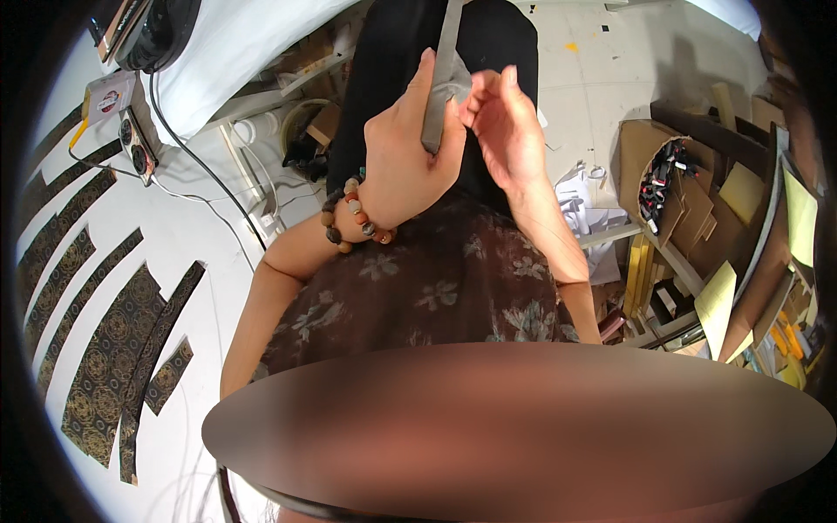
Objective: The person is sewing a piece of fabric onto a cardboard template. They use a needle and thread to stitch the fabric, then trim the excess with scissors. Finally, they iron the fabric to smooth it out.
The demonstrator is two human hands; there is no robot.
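A narrow grey strip [443, 78], flat and stiff-looking, stands nearly upright in front of the person's dark skirt [410, 78]. The left hand [410, 148], wearing a bead bracelet [353, 218], closes around the strip's lower end. The right hand [506, 122] pinches its edge, just right of the left hand.

Both hands raised together, left hand [410, 152] and right hand [506, 126] pinching.
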